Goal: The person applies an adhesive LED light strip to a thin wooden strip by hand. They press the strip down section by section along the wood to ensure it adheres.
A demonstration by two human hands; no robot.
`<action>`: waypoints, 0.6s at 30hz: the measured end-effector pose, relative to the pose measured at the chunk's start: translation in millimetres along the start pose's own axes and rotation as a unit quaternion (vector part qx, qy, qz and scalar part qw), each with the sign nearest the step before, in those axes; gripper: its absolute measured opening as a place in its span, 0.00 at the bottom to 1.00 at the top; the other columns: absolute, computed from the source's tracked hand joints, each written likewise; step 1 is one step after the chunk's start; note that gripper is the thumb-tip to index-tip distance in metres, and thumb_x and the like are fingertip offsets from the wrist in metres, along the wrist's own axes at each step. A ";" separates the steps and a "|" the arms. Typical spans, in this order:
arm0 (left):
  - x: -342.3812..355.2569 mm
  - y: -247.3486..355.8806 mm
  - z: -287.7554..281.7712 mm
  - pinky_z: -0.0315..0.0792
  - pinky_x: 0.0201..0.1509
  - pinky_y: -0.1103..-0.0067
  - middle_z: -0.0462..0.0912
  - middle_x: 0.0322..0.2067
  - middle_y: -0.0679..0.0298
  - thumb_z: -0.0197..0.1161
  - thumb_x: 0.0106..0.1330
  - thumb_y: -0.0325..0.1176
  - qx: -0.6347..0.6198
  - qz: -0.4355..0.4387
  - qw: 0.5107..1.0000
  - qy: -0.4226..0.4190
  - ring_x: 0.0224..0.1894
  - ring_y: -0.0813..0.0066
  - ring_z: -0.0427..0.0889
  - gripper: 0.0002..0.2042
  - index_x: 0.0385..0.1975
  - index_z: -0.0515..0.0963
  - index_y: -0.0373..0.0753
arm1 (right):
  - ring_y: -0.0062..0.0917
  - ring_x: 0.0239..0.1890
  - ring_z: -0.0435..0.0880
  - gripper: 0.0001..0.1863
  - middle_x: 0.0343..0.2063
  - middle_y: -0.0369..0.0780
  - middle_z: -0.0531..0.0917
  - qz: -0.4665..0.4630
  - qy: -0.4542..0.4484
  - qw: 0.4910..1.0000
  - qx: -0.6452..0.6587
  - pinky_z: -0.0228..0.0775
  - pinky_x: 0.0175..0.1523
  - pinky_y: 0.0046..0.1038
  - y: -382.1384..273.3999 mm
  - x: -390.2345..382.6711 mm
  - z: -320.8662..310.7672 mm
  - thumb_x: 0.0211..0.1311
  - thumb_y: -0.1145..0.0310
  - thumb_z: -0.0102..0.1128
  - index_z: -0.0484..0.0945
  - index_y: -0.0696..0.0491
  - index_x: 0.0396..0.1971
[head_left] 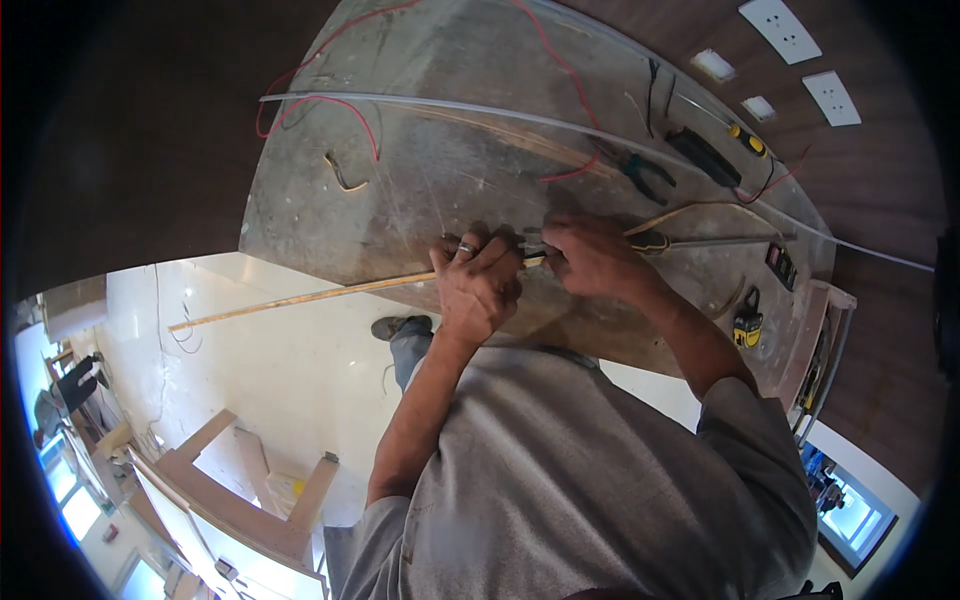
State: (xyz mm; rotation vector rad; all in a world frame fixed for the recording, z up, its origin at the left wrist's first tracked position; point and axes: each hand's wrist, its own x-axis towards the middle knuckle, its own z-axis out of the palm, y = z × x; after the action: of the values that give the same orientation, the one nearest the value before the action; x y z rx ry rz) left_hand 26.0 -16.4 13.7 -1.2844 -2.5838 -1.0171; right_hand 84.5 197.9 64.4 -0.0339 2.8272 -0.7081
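My left hand [478, 283], with a ring on one finger, is closed over a long, thin yellowish strip [310, 294]. The strip runs out to the left, past the table edge and above the floor. My right hand [598, 258] is beside it, its fingers pinched together near a small dark piece [535, 254] between the hands. What that piece is, and what the right fingers hold, is hidden. Just beyond the right hand lies a black-and-yellow screwdriver [652, 242]. A narrow tan strip [690, 209] curves away behind it.
On the worn table [430, 195] lie pliers [648, 180], a long black box [703, 157], a yellow-handled screwdriver [748, 140], a tape measure [747, 325] and red wire [575, 80]. A pale flexible tube [440, 102] crosses the far side. Outlet plates [780, 30] sit on the dark panel.
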 end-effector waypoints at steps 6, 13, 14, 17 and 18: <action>1.7 1.0 -0.1 0.63 0.60 0.56 0.85 0.52 0.76 0.72 0.47 0.32 0.006 -0.010 1.000 -0.019 0.59 0.66 0.79 0.13 0.35 0.85 0.52 | 0.46 0.55 0.85 0.11 0.47 0.45 0.85 0.044 -0.068 0.997 0.001 0.78 0.59 0.48 -6.1 3.2 -11.8 0.62 0.69 0.66 0.82 0.55 0.43; 3.3 -2.6 -2.3 0.62 0.60 0.57 0.85 0.51 0.76 0.74 0.50 0.35 -0.008 -0.039 0.998 -0.054 0.57 0.67 0.79 0.13 0.37 0.86 0.53 | 0.46 0.55 0.85 0.09 0.46 0.47 0.85 0.061 -0.044 0.997 -0.003 0.78 0.59 0.47 -5.6 3.6 -4.9 0.60 0.70 0.65 0.82 0.56 0.39; 4.7 0.1 -5.2 0.62 0.60 0.57 0.85 0.51 0.76 0.74 0.50 0.35 -0.007 -0.037 0.998 -0.054 0.57 0.67 0.79 0.13 0.37 0.86 0.53 | 0.46 0.55 0.85 0.09 0.46 0.47 0.85 0.061 -0.042 0.997 -0.003 0.78 0.59 0.47 -5.7 3.0 -5.5 0.60 0.70 0.65 0.82 0.56 0.39; 7.1 6.1 -9.4 0.62 0.60 0.58 0.85 0.50 0.77 0.75 0.54 0.37 -0.030 -0.045 0.997 -0.050 0.55 0.68 0.79 0.11 0.38 0.87 0.53 | 0.47 0.54 0.85 0.10 0.46 0.47 0.85 0.050 -0.040 0.998 -0.002 0.78 0.59 0.47 -5.9 2.2 -6.5 0.59 0.70 0.65 0.82 0.57 0.40; 5.0 4.1 -5.7 0.62 0.60 0.58 0.85 0.49 0.77 0.75 0.55 0.38 -0.023 -0.045 0.998 -0.041 0.54 0.68 0.79 0.10 0.38 0.87 0.53 | 0.47 0.54 0.85 0.10 0.46 0.47 0.85 0.047 -0.040 0.998 0.002 0.78 0.59 0.47 -5.3 2.3 -6.4 0.59 0.70 0.65 0.82 0.57 0.40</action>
State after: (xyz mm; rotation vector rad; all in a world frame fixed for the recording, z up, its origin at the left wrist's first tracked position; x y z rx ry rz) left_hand 24.6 -14.6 22.0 -1.2557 -2.7173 -1.0668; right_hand 80.7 196.0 71.9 0.0696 2.7316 -0.6772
